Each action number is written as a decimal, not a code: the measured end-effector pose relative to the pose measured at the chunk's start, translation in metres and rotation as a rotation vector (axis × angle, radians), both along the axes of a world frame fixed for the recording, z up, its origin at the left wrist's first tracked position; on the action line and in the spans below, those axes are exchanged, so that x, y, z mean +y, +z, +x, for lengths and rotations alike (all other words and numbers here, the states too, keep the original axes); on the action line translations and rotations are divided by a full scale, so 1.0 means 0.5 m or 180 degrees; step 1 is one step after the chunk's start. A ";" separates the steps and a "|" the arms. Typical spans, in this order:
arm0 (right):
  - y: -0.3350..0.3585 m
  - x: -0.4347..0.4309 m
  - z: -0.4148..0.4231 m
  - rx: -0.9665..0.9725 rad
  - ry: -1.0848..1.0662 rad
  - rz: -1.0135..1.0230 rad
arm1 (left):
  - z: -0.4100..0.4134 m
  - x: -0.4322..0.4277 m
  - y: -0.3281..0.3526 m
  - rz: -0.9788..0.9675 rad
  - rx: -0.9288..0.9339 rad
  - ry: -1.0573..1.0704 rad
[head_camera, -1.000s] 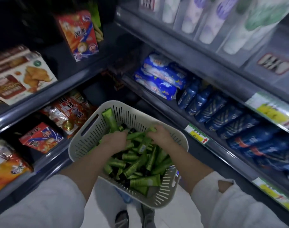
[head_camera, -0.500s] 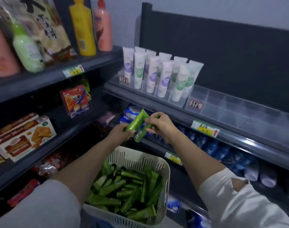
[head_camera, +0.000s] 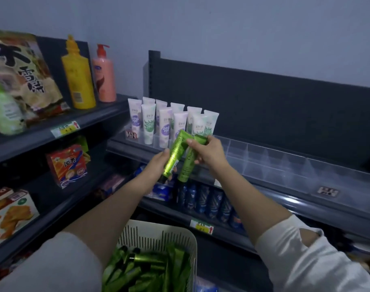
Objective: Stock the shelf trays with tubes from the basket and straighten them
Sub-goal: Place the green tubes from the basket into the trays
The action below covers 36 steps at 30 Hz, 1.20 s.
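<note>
One wide-angle view from the person's head faces forward and down into a corner of shelves (head_camera: 93,120). It sits close above the basket (head_camera: 158,224) at the bottom edge, with the left hand (head_camera: 158,163) and right hand (head_camera: 210,153) near, mid-frame, and straight edges bending outward

— The green tubes (head_camera: 174,157)?
— Glossy plastic with a metallic sheen.
— The basket (head_camera: 158,229)?
— Matt white plastic.
— The trays (head_camera: 285,165)?
— Clear, smooth plastic, on a dark shelf (head_camera: 295,204) with a faint shine.
</note>
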State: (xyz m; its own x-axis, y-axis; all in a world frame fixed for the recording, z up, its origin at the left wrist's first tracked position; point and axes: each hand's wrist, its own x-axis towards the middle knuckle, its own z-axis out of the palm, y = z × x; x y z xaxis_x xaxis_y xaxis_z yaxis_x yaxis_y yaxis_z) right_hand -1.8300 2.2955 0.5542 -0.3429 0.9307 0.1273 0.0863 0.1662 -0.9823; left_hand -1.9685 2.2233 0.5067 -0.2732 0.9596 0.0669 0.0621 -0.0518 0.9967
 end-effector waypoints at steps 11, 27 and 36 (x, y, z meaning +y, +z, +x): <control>0.112 0.101 0.093 0.0085 -0.0005 0.0272 | 0.090 0.119 0.086 0.0462 0.0269 -0.0049; 0.154 0.250 0.203 0.0220 0.0203 0.0410 | 0.178 0.235 0.121 0.0932 0.0482 0.0481; 0.133 0.309 0.227 0.0076 0.0394 0.0366 | 0.210 0.283 0.122 0.0884 0.0780 0.0649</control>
State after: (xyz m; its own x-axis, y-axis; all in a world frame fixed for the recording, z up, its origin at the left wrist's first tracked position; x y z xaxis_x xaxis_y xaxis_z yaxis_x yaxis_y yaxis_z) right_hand -1.7163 2.4499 0.6206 -0.4496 0.8604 0.2400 0.0351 0.2855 -0.9577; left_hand -1.8634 2.3648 0.5676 -0.3994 0.8240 0.4019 0.3324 -0.2785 0.9011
